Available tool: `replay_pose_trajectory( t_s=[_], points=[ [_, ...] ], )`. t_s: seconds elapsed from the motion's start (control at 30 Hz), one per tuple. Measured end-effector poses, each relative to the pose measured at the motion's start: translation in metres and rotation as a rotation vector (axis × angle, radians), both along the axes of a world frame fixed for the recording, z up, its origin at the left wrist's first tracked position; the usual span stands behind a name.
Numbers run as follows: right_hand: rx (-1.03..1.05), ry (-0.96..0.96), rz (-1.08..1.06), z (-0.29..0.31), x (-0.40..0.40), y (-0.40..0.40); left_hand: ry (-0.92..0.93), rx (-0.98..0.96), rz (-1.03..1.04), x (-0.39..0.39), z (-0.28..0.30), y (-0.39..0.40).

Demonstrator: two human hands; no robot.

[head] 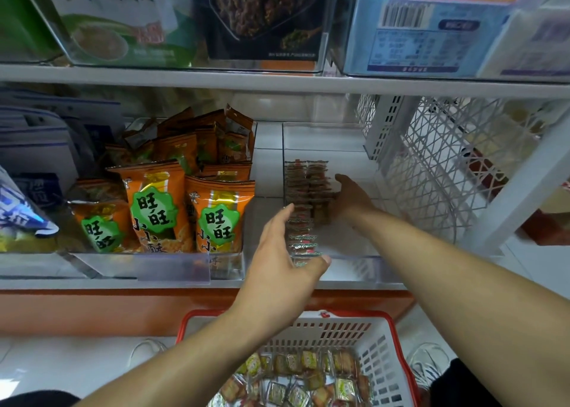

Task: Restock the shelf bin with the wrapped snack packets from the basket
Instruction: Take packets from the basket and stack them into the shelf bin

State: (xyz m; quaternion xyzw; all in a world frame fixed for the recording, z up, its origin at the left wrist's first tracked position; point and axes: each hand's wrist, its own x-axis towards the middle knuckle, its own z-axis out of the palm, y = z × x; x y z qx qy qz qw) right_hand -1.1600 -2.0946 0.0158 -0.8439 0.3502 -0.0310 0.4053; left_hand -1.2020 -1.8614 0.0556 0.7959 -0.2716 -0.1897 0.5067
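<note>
A white shelf (277, 82) is seen from above, with a clear bin (354, 264) set on it right of centre and a bin of orange bags (185, 209) beside it to the left. Below, a red-rimmed basket (398, 357) is placed on the floor, its lower part cut off by the frame.

Inside the bin, 2 rows of packets (308, 187) are stood on edge, the rows running front to back, so the long axis of the stack lies away from the person. Loose packets (296, 372) are heaped in the basket, directly beneath the arms and well apart from both hands.

The left hand (283, 258) is held at the bin's front left, fingers straight and spread, thumb laid across the front edge by the nearest packets; nothing is gripped. The right hand (348, 200) is reached deeper, pressed against the right side of the rows with fingers extended; its fingertips are hidden behind the packets, so a pinch cannot be ruled out, though it appears uncurled.

The rows seem to be squared up between the 2 hands. For the next load, the left hand is judged nearer the basket.

Packet print is too small to read, and the bin's rear wall is hard to make out.
</note>
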Motion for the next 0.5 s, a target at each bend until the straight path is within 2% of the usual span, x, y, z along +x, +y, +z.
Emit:
replay_pose_trajectory(
  t_s=[0.27,0.5],
  points=[
    [-0.149,0.004,-0.009,-0.007,0.003,0.001,0.01,0.007,-0.032,0.002,-0.002,0.005],
    [-0.098,0.108,0.022,-0.006,0.004,-0.006,-0.041,-0.008,-0.019,-0.002,0.0,0.014]
  ],
)
